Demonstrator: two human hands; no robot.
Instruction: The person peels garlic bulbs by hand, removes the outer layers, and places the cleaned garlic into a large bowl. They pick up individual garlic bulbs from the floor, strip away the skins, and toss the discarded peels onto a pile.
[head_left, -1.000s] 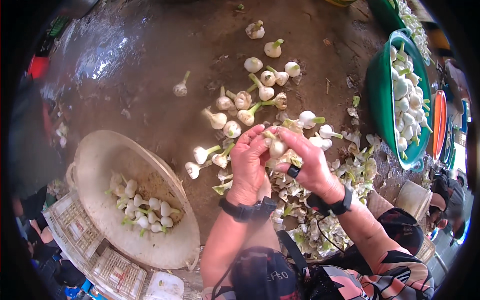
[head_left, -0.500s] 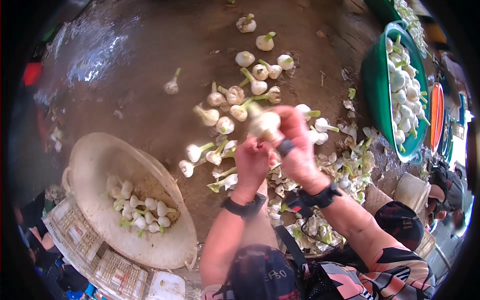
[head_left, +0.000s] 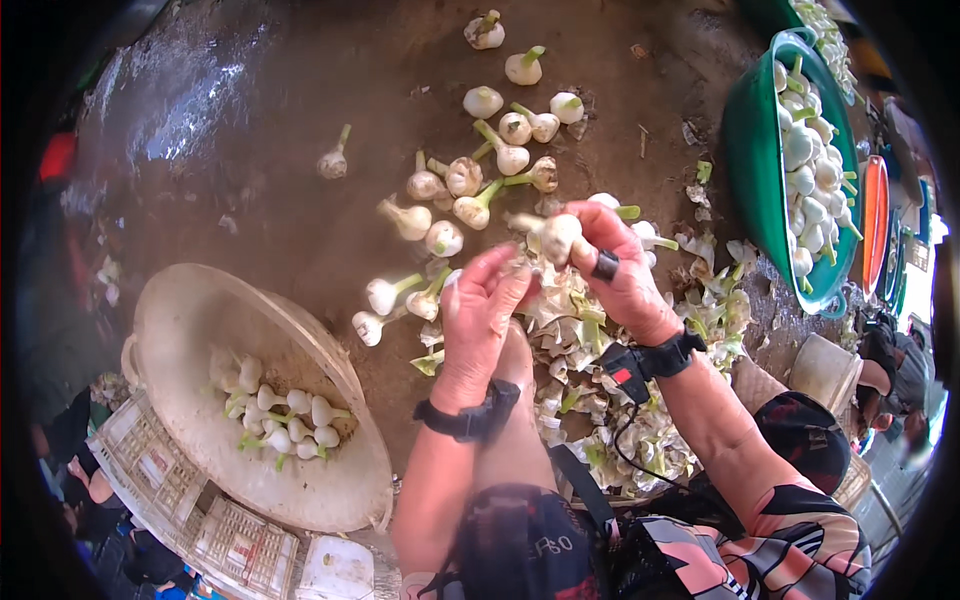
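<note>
My right hand (head_left: 625,275) grips a garlic bulb (head_left: 560,238) by its rounded side, its stem pointing left. Just below and left of it is my left hand (head_left: 485,315), fingers curled and thumb drawn toward the index finger. Whatever is between those fingertips, if anything, is too small to name. Ahead of both hands, several unpeeled garlic bulbs (head_left: 483,208) with short green stems lie on the wet brown floor. Under my hands and to the right spreads a heap of papery garlic skins (head_left: 620,440).
A wide beige basin (head_left: 240,480) at the left holds several clean white bulbs (head_left: 298,402). At the right stands a green tub (head_left: 745,150) full of garlic, with an orange container (head_left: 873,225) beyond it. Plastic crates (head_left: 245,540) sit at the lower left.
The garlic bulb in my right hand has moved slightly right and shows sharper now. My left hand has turned and its fingers have come away a little from the bulb's underside.
</note>
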